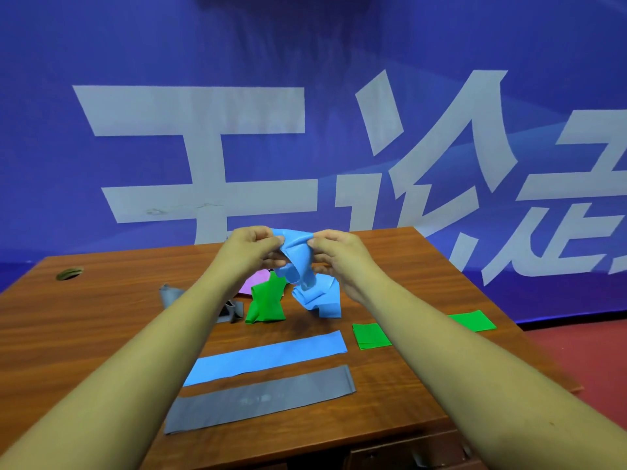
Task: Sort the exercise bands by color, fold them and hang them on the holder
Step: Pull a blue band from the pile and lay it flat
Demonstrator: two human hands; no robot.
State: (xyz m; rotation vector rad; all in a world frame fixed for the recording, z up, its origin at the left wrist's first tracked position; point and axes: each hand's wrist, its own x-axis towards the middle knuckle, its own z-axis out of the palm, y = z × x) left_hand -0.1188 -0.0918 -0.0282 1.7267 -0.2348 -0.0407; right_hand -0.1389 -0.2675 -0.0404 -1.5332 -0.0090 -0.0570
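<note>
The left hand (249,247) pinches one edge of the crumpled blue band (298,266) and the right hand (339,256) pinches the other. The band is held above the table (101,334), its tail trailing down onto it. It looks twisted, so pulling it taut could slip a pinch or drag the green band (266,301) just beside it.

Reddish-brown wood-grain table (101,317) with blue strip (268,356), grey strip (261,396), blue band (298,262), green band (266,301), green square (371,335) and lilac band (258,281) — all plain — before blue banner (339,62) with large white characters.
</note>
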